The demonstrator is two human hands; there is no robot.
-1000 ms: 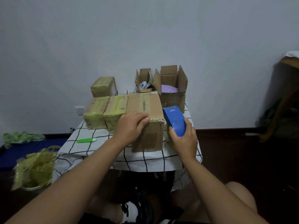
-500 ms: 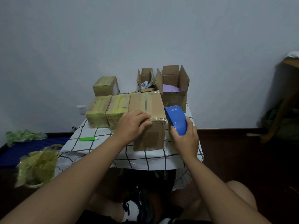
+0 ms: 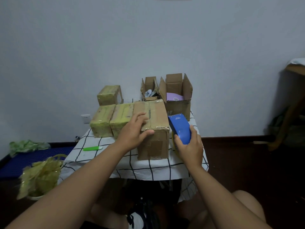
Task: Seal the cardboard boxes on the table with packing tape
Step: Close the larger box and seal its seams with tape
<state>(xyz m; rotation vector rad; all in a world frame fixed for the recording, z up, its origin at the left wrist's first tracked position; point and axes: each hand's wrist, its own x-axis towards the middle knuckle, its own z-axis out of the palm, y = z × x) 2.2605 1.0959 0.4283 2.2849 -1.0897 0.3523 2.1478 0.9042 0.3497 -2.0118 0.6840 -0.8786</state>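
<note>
A closed brown cardboard box (image 3: 155, 139) with tape along its top seam stands at the front of the small table (image 3: 99, 162), which has a white grid-pattern cloth. My left hand (image 3: 134, 132) rests on the box's near left top edge, fingers spread and thumb along the front edge. To the right of the box, my right hand (image 3: 189, 150) grips a blue tape dispenser (image 3: 179, 128) with a yellowish tape roll under it. Two open boxes, a large one (image 3: 179, 106) and a small one (image 3: 149, 90), stand at the back of the table.
Three boxes wrapped in yellowish tape sit at the left: two side by side (image 3: 103, 122) (image 3: 122, 119), one behind (image 3: 109, 95). A green utility knife (image 3: 92, 148) lies on the cloth. A bin of crumpled tape (image 3: 39, 177) stands on the floor at left. Wooden furniture (image 3: 293, 100) is at right.
My left hand's fingers have spread out flatter over the box top. The right hand with the dispenser stays beside the box. The view has shifted slightly.
</note>
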